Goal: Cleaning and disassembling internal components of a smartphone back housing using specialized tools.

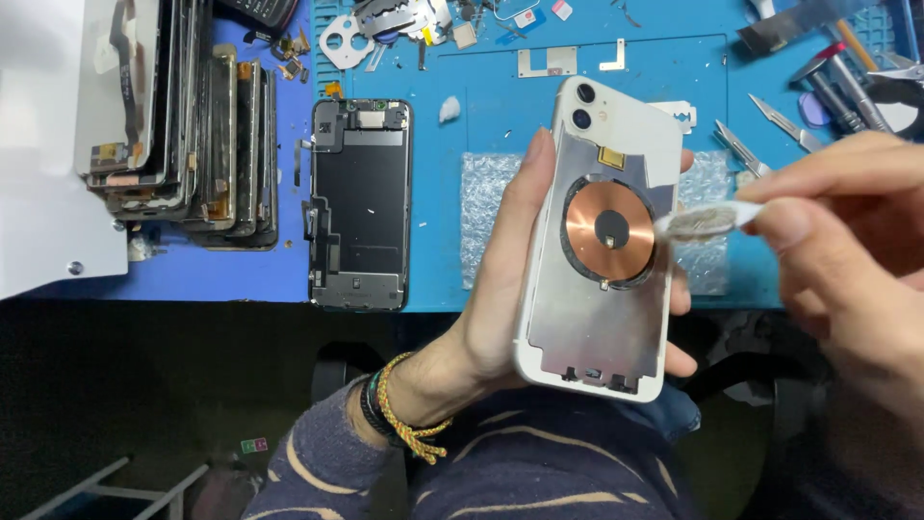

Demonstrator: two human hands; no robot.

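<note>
My left hand (500,289) grips a white phone back housing (602,318), inner side up, with a silver plate and a copper charging coil (608,229) at its middle. My right hand (847,241) pinches a small grey-white wad of cotton (703,221), whose tip touches the coil's right edge. The housing is held above the near edge of the blue work mat (452,173).
A detached phone screen (358,204) lies face down on the mat left of the housing. A stack of several screens (183,125) stands at the left. Tweezers and blades (818,87) lie at the right, small metal parts (404,24) at the back, bubble wrap (486,207) under the housing.
</note>
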